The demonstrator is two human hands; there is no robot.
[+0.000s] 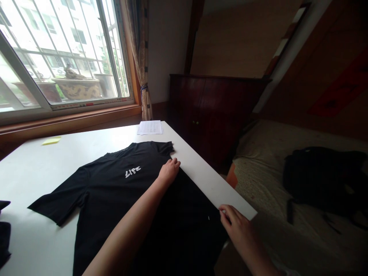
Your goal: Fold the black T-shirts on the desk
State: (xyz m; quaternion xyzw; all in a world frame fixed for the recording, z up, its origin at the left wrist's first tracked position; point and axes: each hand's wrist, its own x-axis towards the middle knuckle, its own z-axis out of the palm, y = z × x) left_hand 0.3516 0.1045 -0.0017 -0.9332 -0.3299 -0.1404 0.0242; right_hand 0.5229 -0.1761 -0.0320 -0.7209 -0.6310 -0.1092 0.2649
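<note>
A black T-shirt (pixel 115 191) with a small white print lies spread flat on the white table (pixel 34 168), neck toward the window. My left hand (pixel 169 170) reaches across it and grips the shirt's right side near the sleeve, fingers curled. My right hand (pixel 237 226) pinches the shirt's lower right edge close to the table's corner.
A sheet of paper (pixel 150 127) lies at the table's far edge and a yellow sticky pad (pixel 51 140) at the far left. Dark cloth (pixel 4 234) sits at the left edge. A bed with a black bag (pixel 322 178) stands to the right; a dark wooden cabinet (pixel 209 111) is behind.
</note>
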